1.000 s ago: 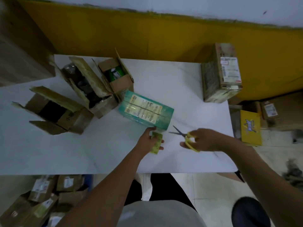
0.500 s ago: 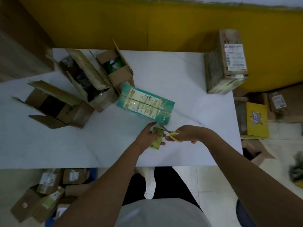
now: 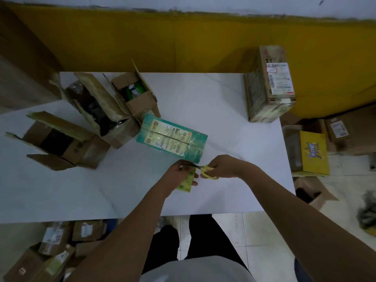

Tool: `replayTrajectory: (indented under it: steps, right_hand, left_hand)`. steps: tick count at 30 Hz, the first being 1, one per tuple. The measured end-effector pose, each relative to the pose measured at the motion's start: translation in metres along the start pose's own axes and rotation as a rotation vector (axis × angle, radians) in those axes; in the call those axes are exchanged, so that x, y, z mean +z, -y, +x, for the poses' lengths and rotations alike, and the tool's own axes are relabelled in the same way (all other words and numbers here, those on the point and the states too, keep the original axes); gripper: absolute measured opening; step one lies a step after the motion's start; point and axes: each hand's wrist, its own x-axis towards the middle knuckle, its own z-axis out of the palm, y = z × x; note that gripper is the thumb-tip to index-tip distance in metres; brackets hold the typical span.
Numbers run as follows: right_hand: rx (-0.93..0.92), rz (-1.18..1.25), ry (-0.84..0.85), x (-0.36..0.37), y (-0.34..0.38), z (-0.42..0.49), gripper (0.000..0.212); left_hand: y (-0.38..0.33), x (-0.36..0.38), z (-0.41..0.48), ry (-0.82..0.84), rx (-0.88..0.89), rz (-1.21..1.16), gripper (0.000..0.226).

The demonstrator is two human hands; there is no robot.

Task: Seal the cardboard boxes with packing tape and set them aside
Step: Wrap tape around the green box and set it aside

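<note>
A teal box (image 3: 173, 138) with labels and clear tape along its top seam lies on the white table (image 3: 223, 110). Just in front of it my left hand (image 3: 179, 173) holds a yellow-green roll of packing tape (image 3: 186, 183). My right hand (image 3: 220, 165) grips yellow-handled scissors (image 3: 207, 169), their blades pointing left at the tape between the roll and the box. Three open cardboard boxes stand to the left: one (image 3: 67, 143) at far left, one (image 3: 101, 110) with dark contents, one (image 3: 136, 96) holding something green.
A sealed, labelled cardboard box (image 3: 268, 86) stands upright at the table's back right corner. A yellow box (image 3: 313, 153) and brown cartons lie on the floor at right. More parcels (image 3: 55, 241) are piled under the table's front left. A yellow wall runs behind.
My right hand has brought the scissors leftward from beside the tape roll until the blades meet the tape at my left hand. My left hand has stayed on the roll.
</note>
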Motion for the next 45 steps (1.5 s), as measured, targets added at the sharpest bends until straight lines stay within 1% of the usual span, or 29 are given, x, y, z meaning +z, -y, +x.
replayTrajectory:
  steps: [6, 10, 13, 15, 16, 18, 19, 20, 21, 22, 24, 25, 27, 28, 29, 31, 32, 34, 35, 36, 37, 39, 41, 42, 43, 44, 45]
  right_hand:
    - [-0.051, -0.131, -0.045, -0.008, 0.000, -0.009, 0.054]
    - [-0.057, -0.215, -0.113, -0.006, 0.001, -0.011, 0.046]
    - [-0.068, -0.284, -0.081, 0.001, 0.002, -0.015, 0.041]
    - [-0.065, -0.319, -0.072, 0.006, 0.002, -0.019, 0.048]
    - [-0.055, -0.318, -0.052, 0.009, 0.001, -0.021, 0.055]
    - [-0.001, -0.259, 0.020, 0.013, 0.001, -0.024, 0.079]
    - [0.027, -0.210, 0.055, 0.015, 0.002, -0.027, 0.087]
    - [0.037, -0.147, 0.070, 0.016, 0.004, -0.030, 0.088]
    - [0.024, -0.080, 0.069, 0.016, 0.004, -0.032, 0.080]
    - [0.004, -0.015, 0.071, 0.018, 0.003, -0.034, 0.068]
    - [0.007, 0.065, 0.114, 0.021, -0.003, -0.037, 0.052]
    - [0.049, 0.078, 0.142, 0.024, -0.007, -0.039, 0.049]
    - [0.179, 0.076, 0.144, 0.033, -0.017, -0.041, 0.052]
    - [0.247, 0.046, 0.083, 0.039, -0.020, -0.039, 0.054]
    - [0.291, -0.015, -0.021, 0.044, -0.022, -0.038, 0.054]
    - [0.323, -0.157, -0.226, 0.053, -0.024, -0.031, 0.050]
    - [0.319, -0.175, -0.277, 0.056, -0.021, -0.027, 0.048]
    - [0.280, -0.192, -0.224, 0.059, -0.014, -0.015, 0.042]
    - [0.285, -0.163, -0.182, 0.060, -0.008, -0.010, 0.040]
    - [0.302, -0.077, -0.168, 0.060, -0.003, -0.008, 0.037]
    - [0.309, -0.038, -0.193, 0.060, 0.004, -0.006, 0.034]
    - [0.331, 0.007, -0.340, 0.059, 0.011, -0.004, 0.026]
    - [0.319, -0.038, -0.514, 0.063, 0.022, -0.007, 0.020]
    - [0.286, -0.060, -0.565, 0.065, 0.033, -0.009, 0.018]
    - [0.216, -0.061, -0.593, 0.069, 0.051, -0.010, 0.020]
    - [0.104, -0.029, -0.597, 0.073, 0.072, -0.011, 0.025]
    - [-0.038, 0.064, -0.560, 0.079, 0.096, -0.012, 0.027]
  left_hand:
    - [-0.002, -0.003, -0.003, 0.041, -0.027, 0.025, 0.020]
    - [-0.004, -0.004, -0.006, 0.008, -0.037, 0.038, 0.008]
    - [-0.005, -0.007, -0.013, -0.009, -0.046, 0.030, 0.006]
    - [-0.006, -0.008, -0.020, 0.004, -0.045, 0.047, 0.006]
    - [-0.007, -0.009, -0.023, 0.021, -0.041, 0.059, 0.007]
    - [-0.006, -0.012, -0.027, 0.036, -0.039, 0.088, 0.006]
    - [-0.006, -0.015, -0.030, 0.035, -0.046, 0.109, 0.004]
    - [-0.005, -0.019, -0.033, 0.027, -0.055, 0.134, 0.004]
    - [-0.005, -0.023, -0.036, 0.016, -0.059, 0.158, 0.004]
    - [-0.006, -0.028, -0.041, 0.002, -0.059, 0.166, 0.005]
    - [-0.006, -0.039, -0.051, -0.038, -0.052, 0.115, 0.005]
    - [-0.006, -0.045, -0.055, -0.066, -0.047, 0.073, 0.006]
    - [-0.006, -0.057, -0.063, -0.120, -0.042, 0.020, 0.007]
    - [-0.005, -0.063, -0.066, -0.137, -0.042, 0.004, 0.007]
    - [-0.003, -0.068, -0.068, -0.150, -0.044, -0.016, 0.007]
    - [0.001, -0.076, -0.073, -0.171, -0.050, -0.060, 0.008]
    - [0.003, -0.078, -0.077, -0.178, -0.053, -0.086, 0.008]
    - [0.003, -0.080, -0.085, -0.201, -0.055, -0.148, 0.009]
    - [0.002, -0.081, -0.088, -0.215, -0.050, -0.182, 0.009]
    - [0.001, -0.081, -0.092, -0.228, -0.046, -0.215, 0.008]
    - [0.000, -0.081, -0.096, -0.235, -0.042, -0.245, 0.008]
    - [-0.002, -0.084, -0.103, -0.240, -0.032, -0.293, 0.008]
    - [-0.002, -0.088, -0.110, -0.251, -0.017, -0.319, 0.009]
    - [-0.003, -0.090, -0.114, -0.252, -0.010, -0.326, 0.010]
    - [-0.002, -0.093, -0.118, -0.247, 0.001, -0.333, 0.010]
    - [-0.002, -0.096, -0.122, -0.237, 0.010, -0.330, 0.010]
    - [-0.001, -0.099, -0.127, -0.226, 0.015, -0.316, 0.010]
